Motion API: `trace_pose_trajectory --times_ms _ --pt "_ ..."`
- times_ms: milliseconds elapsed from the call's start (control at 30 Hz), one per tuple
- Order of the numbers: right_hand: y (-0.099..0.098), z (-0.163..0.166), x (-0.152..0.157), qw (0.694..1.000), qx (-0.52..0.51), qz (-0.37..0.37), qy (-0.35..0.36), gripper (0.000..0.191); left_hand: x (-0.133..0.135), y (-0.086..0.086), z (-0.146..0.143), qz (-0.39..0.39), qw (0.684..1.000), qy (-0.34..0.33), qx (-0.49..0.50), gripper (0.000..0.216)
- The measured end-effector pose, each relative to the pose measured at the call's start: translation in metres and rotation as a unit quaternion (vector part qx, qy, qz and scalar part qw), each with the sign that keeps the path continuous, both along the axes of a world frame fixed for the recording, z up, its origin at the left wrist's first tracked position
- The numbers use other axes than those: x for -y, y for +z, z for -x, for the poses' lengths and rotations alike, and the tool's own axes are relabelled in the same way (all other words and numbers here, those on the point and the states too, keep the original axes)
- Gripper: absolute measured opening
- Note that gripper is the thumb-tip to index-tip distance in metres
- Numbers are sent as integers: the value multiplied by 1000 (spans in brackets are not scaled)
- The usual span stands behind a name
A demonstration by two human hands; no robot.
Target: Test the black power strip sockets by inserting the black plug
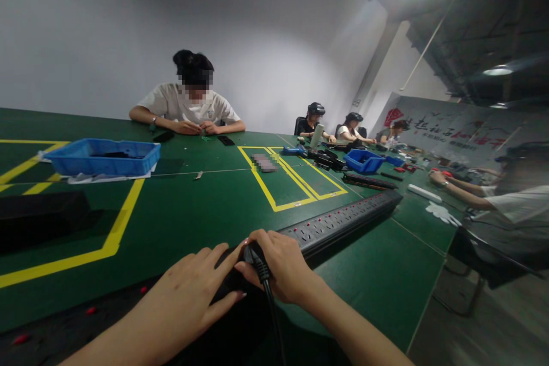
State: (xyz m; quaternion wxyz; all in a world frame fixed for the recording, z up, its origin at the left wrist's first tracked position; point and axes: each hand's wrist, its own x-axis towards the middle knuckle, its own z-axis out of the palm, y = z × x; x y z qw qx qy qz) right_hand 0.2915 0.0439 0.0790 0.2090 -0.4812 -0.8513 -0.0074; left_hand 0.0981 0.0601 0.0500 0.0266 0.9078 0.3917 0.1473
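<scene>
A long dark power strip [338, 222] with many sockets and small red switches runs across the green table, from the lower left to the right. My left hand [195, 283] is closed around the strip's middle, thumb on the near side and fingers over the far side. In my right hand [285, 266] is a black power plug [257, 260], gripped between thumb and fingers just above the strip. The plug's cable hangs down toward me. Its prongs are hidden, so I cannot tell how far they sit in a socket.
A blue tray [105, 160] with dark parts stands at the left, behind a black block [43, 211]. Yellow tape [295, 204] marks the green table [206, 200]. A blue bin [364, 161], dark strips and a white glove [441, 213] lie rightward. Several co-workers sit around.
</scene>
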Motion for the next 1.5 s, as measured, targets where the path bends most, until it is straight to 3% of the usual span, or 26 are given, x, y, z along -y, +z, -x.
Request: trace_pose_trajectory --times_ms 500,767,900,1000,1067,1167,1267,1367,1500 --pt "4 -1 0 1000 17 10 2 36 3 6 -3 8 1000 2 -22 51" --pt "-5 1 -2 1000 -12 4 -10 32 5 13 -3 13 999 -6 -30 54" --pt "2 -5 1 990 -125 -39 -41 26 6 15 -4 17 999 -2 -27 57" --pt "16 -21 0 950 -267 -132 -99 22 6 17 -4 13 1000 3 -21 60" --pt "25 -31 -3 931 -303 -153 -134 19 7 17 -3 14 1000 0 -22 60" --pt "29 -38 -9 975 -185 -39 -116 19 6 16 -2 17 1000 -4 -24 59" --pt "25 -34 -10 995 -78 32 -54 19 6 15 -2 14 1000 -7 -22 59" --pt "23 -28 -8 998 -29 56 -17 19 6 15 -2 13 1000 -5 -24 60" --pt "22 -30 -8 998 -13 56 -19 19 7 17 -2 15 1000 -5 -26 60"
